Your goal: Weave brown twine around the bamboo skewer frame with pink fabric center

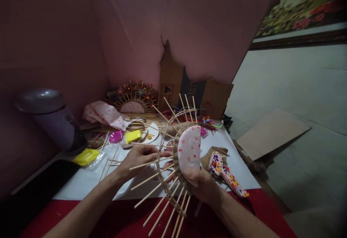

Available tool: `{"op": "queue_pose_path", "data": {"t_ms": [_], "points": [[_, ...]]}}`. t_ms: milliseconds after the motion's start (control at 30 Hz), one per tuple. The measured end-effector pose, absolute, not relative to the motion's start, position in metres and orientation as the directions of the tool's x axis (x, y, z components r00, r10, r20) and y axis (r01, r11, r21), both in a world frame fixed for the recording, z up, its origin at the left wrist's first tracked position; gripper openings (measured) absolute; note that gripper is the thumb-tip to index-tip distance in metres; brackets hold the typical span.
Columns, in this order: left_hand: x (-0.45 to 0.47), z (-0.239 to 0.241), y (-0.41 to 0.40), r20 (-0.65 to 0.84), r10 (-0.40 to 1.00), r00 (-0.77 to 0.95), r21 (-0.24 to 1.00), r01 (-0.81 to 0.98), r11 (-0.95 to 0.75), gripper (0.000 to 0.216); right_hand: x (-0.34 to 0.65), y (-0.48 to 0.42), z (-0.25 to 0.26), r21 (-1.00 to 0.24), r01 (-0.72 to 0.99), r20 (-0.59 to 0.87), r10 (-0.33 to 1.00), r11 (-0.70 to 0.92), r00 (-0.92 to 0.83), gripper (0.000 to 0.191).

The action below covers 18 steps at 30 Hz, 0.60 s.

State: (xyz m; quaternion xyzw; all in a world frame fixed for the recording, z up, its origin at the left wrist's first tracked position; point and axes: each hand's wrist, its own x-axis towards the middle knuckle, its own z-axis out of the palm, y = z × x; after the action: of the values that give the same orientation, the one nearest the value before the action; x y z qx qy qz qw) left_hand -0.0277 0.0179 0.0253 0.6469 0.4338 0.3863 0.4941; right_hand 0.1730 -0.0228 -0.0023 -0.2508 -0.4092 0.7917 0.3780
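In the lower middle of the frame the person holds up a stick fan [187, 151]: a half-round of pink dotted cloth edged in woven cord, with thin wooden sticks raying out through a wire hoop. The right hand [202, 185] is closed around its lower edge from beneath and holds it above the tabletop [81, 183], tilted on edge. The left hand [138, 158], left of centre, has its fingers stretched out to the hoop and touching the sticks; I cannot tell whether they pinch one.

Just right of the right hand lies a floral-patterned object [226, 174]. Further back, left of centre, are a yellow packet [133, 136], a pink packet [116, 136] and a bunched dotted cloth [104, 115]. Behind them a finished fan [132, 98] leans on the pink wall beside a cardboard box [189, 89].
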Motion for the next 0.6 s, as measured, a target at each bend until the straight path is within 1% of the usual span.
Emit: {"op": "queue_pose_path", "data": {"t_ms": [100,200,267,467,600], "points": [[-0.029,0.028,0.020,0.164,0.960,0.226,0.968,0.150,-0.201,0.018,0.173,-0.023,0.000,-0.842,-0.410,-0.066,0.820,-0.352,-0.568,0.036],[-0.032,0.033,0.020,0.211,0.969,0.131,0.966,0.122,-0.227,0.014,0.172,-0.022,0.002,-0.856,-0.405,-0.037,0.820,-0.321,-0.571,0.045],[-0.035,0.036,0.021,0.210,0.972,0.103,0.968,0.119,-0.221,0.015,0.172,-0.022,0.003,-0.870,-0.379,-0.036,0.808,-0.314,-0.588,0.049],[-0.049,0.046,0.023,0.174,0.983,0.059,0.976,0.124,-0.180,0.018,0.172,-0.021,0.009,-0.893,-0.326,-0.035,0.771,-0.310,-0.636,0.047],[-0.059,0.054,0.022,0.123,0.990,0.076,0.991,0.050,-0.127,0.017,0.171,-0.021,0.009,-0.879,-0.327,-0.074,0.778,-0.346,-0.624,0.044]]}}
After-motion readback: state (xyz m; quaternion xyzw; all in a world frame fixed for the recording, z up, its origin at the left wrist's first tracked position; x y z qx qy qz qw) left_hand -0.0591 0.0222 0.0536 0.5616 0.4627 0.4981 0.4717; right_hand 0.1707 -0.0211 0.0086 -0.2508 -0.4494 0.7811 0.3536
